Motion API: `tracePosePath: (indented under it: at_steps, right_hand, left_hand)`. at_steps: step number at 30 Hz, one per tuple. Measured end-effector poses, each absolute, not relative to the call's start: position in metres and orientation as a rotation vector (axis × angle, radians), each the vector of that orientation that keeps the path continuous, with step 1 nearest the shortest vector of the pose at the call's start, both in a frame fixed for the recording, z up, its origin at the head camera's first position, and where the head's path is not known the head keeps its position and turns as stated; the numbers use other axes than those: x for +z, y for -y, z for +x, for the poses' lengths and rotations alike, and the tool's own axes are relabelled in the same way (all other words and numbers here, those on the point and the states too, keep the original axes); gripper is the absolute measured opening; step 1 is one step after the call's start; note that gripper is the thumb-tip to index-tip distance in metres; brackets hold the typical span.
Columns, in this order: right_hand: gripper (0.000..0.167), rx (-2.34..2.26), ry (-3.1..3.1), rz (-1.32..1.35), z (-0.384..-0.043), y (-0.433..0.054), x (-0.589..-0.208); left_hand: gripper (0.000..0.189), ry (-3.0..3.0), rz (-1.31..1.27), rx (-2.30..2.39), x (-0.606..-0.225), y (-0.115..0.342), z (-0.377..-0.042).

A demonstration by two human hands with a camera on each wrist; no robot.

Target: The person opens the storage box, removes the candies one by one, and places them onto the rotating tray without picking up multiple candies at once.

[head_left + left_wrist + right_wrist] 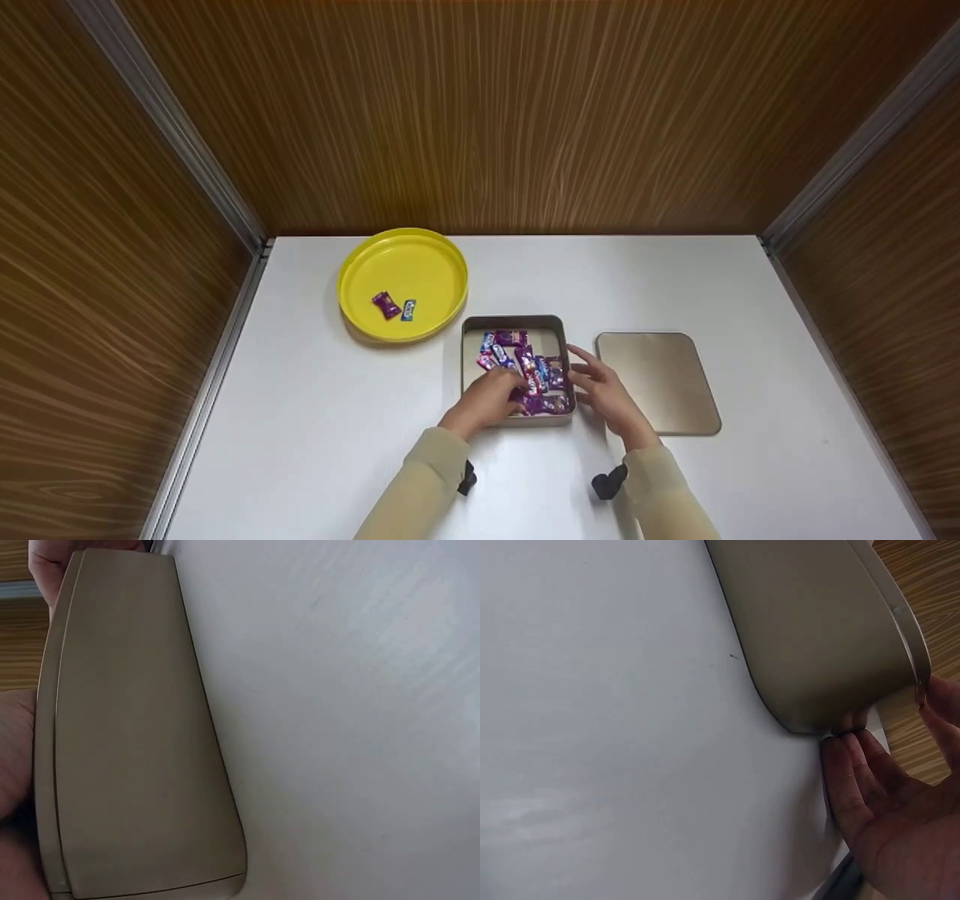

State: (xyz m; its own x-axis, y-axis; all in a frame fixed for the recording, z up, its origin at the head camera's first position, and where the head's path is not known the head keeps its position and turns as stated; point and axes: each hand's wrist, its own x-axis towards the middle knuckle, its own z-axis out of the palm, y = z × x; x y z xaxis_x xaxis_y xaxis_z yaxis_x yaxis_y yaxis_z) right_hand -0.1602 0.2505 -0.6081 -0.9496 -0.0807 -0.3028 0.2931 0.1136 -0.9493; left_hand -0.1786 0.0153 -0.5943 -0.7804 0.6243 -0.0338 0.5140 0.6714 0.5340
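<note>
An open metal tin (517, 421) stands on the white table with several wrapped candies (529, 360) inside, mostly purple, some blue or pink. My left hand (489, 397) reaches over its near-left rim, fingers bent down among the candies at the near side. I cannot tell whether those fingers pinch a candy. Spread along the tin's right wall is my right hand (606, 390), touching it with fairly straight fingers. In the right wrist view, the fingertips (840, 754) meet the lower wall, with the thumb up by the rim. The left wrist view mostly shows the tin's side (135, 727).
A round yellow tray (424, 262) at the back left bears a purple wrapped candy (386, 304) and a small blue one (408, 310). Flat on the table right of the tin lies a metal lid (667, 382). Wood-grain panels (480, 120) enclose the back and sides.
</note>
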Motion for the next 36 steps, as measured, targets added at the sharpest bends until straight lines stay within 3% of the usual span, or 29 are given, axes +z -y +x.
tracePosePath:
  at_steps: [9, 20, 36]
  right_hand:
    - [0.055, -1.888, -2.082, 0.192, -0.151, -0.244, -0.573]
    - [0.055, -1.937, -2.076, 0.237, -0.162, -0.251, -0.607]
    - [0.054, -1.958, -2.087, 0.259, -0.161, -0.25, -0.61]
  left_hand:
    - [0.028, -2.69, 0.902, 0.728, -0.596, -0.015, -0.181]
    - [0.016, -2.685, 0.766, 0.709, -0.596, -0.016, -0.182]
    - [0.015, -2.745, 0.766, 0.689, -0.592, -0.016, -0.179]
